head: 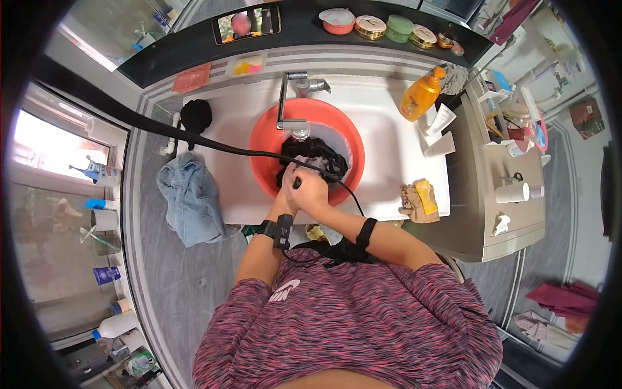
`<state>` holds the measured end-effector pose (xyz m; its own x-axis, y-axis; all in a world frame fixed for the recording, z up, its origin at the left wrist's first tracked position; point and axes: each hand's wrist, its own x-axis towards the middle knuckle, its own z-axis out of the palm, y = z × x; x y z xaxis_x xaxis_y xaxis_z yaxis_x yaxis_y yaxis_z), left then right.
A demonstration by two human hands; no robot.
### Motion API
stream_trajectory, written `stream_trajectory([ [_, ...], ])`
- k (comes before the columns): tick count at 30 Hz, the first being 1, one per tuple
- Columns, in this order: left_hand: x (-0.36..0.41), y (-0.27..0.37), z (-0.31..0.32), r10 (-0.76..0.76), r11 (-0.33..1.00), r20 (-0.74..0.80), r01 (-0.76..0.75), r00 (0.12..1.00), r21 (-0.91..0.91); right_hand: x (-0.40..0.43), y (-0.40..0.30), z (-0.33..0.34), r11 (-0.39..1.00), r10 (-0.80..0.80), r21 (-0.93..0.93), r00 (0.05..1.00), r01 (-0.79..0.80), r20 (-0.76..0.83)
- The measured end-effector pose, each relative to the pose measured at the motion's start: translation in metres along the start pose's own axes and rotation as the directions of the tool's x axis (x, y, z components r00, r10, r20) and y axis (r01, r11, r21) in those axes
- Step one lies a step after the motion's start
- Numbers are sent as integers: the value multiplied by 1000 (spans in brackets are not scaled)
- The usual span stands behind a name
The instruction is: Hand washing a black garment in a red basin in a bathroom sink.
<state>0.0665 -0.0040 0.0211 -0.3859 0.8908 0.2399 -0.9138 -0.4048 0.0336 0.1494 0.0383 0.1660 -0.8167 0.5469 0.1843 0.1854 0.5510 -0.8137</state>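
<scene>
A red plastic basin [260,146] stands in the white sink [388,160], under the chrome faucet [301,131]. Wet black cloth [320,150] lies in it, in sudsy water. Over the basin's near side, my right hand [313,187] is curled into a fist, and a small bit of black cloth pokes out of it. My left hand [285,187] presses against the right one from the left. Its fingers are partly hidden, so its grip is unclear. A black cable [233,147] crosses the view in front of the basin and the cloth.
Blue denim [189,199] and a black cloth bundle [196,115] hang over the sink's left edge. At the right stand an orange pump bottle [420,97], a white tube [441,120] and a cup [440,145]. A brown cloth [413,202] with a yellow packet [427,197] lies at the near right corner.
</scene>
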Motion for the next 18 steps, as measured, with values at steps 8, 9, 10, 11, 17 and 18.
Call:
stream_trajectory([
  [8,39,-28,81,-45,987,-763,146,644,65,56,62,-11,958,244,-118,961,-260,-131],
  [9,38,-29,86,-4,989,-805,120,593,83,57,59,-10,957,250,-116,960,-264,-126],
  [10,35,-28,92,-7,989,-809,123,587,80,56,57,-9,970,193,-122,970,-211,-146],
  [11,31,-28,95,10,990,-794,105,608,92,54,58,-10,978,142,-130,975,-165,-169],
  [17,35,-40,109,49,966,-742,157,668,205,38,79,-2,992,95,99,965,-73,-244],
  [18,28,-33,86,41,976,-728,129,684,176,28,77,3,978,98,194,987,-72,-131],
])
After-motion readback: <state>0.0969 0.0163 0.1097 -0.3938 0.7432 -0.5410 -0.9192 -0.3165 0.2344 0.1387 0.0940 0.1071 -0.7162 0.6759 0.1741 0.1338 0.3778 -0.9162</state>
